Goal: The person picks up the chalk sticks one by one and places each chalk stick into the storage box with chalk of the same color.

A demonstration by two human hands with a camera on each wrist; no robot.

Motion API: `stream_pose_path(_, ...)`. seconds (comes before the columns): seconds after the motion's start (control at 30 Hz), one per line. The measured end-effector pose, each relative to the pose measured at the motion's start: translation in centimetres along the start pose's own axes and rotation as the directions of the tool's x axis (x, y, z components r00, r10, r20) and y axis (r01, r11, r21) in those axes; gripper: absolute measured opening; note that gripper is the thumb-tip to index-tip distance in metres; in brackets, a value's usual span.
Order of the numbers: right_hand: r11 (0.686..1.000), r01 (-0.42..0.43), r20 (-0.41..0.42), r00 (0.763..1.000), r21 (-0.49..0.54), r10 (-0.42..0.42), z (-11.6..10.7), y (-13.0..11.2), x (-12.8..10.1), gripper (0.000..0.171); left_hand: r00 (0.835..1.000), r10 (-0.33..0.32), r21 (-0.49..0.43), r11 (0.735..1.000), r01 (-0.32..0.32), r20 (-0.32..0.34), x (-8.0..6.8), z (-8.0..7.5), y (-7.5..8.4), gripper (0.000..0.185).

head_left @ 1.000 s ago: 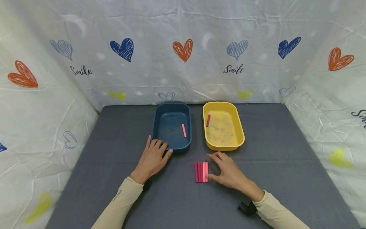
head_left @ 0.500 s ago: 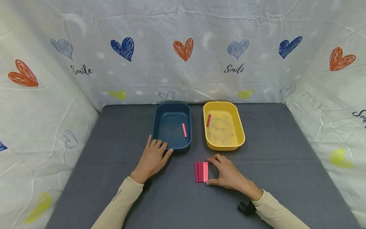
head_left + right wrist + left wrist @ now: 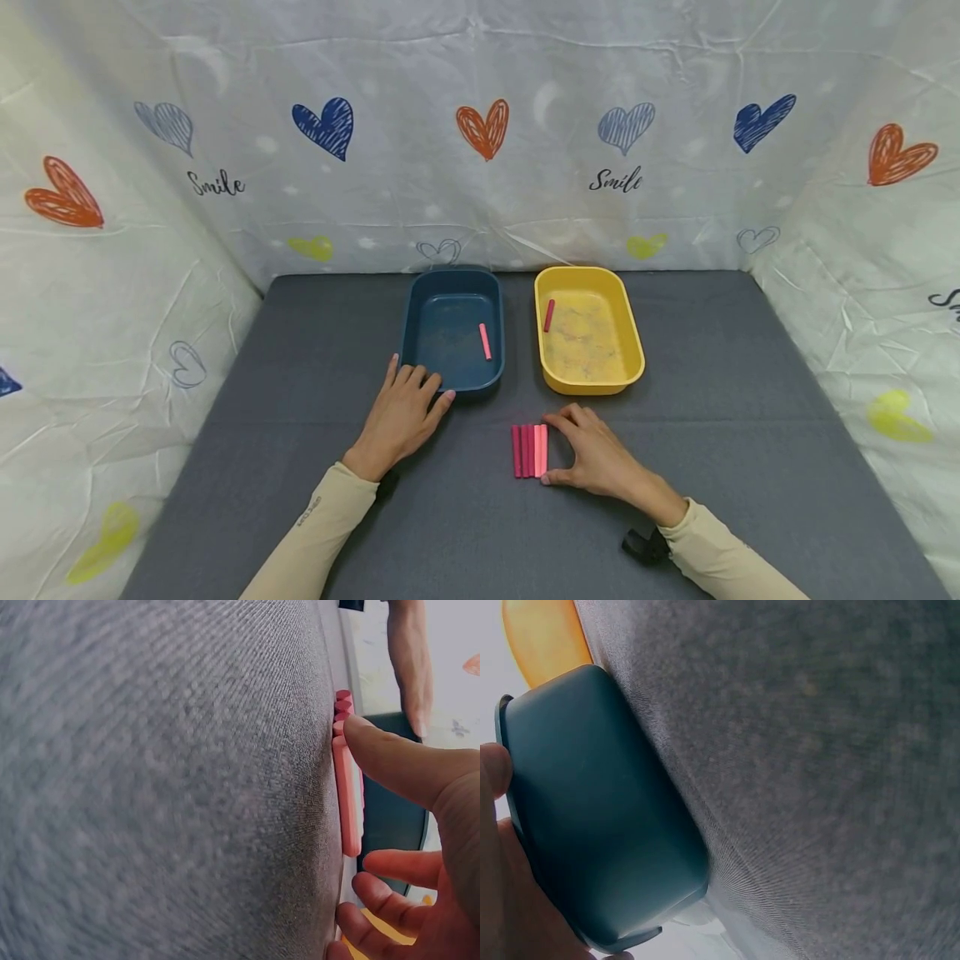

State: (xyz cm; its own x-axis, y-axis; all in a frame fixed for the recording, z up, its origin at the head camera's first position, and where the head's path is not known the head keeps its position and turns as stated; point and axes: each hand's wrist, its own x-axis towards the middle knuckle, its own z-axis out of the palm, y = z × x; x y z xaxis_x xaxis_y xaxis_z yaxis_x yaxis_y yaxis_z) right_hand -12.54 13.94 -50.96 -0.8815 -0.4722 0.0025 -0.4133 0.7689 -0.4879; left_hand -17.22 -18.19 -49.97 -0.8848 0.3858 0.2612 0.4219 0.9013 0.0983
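Note:
In the head view my left hand (image 3: 393, 421) holds the near left corner of the blue tray (image 3: 405, 333), its fingers bent over the rim. The left wrist view shows the thumb at the rim of this tray (image 3: 600, 802). My right hand (image 3: 600, 454) spans the light pink stick (image 3: 543, 450) at the right end of a row, thumb at the near end, index finger at the far end. The same stick (image 3: 346, 799) lies low against the cloth in the right wrist view. Beside it are another light pink stick and several dark pink sticks (image 3: 522, 452), side by side.
A yellow tray (image 3: 637, 358) stands right of the blue one, with a dark pink stick (image 3: 549, 316) inside. One light pink stick (image 3: 485, 342) lies in the blue tray. Grey cloth (image 3: 712, 467) covers the table, and a printed curtain (image 3: 540, 208) hangs behind and at both sides.
My right thumb has moved down from the side of the row to the near end of the light pink stick, and the index finger has come down slightly. The left hand stays put.

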Motion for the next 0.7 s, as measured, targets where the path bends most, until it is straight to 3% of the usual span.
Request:
stream_pose_path(0.47,0.999,0.032,-0.039,0.999,-0.043,-0.034,0.56,-0.02,0.05,0.078,0.999,-0.017,0.015,1.0,0.016,0.03,0.05,-0.11,0.12,0.045)
stream_pose_path(0.7,1.0,0.011,-0.016,1.0,-0.023,-0.011,0.33,-0.18,0.11,0.077,0.999,-0.019,0.019,1.0,0.019,0.031,0.11,-0.03,0.09,0.045)
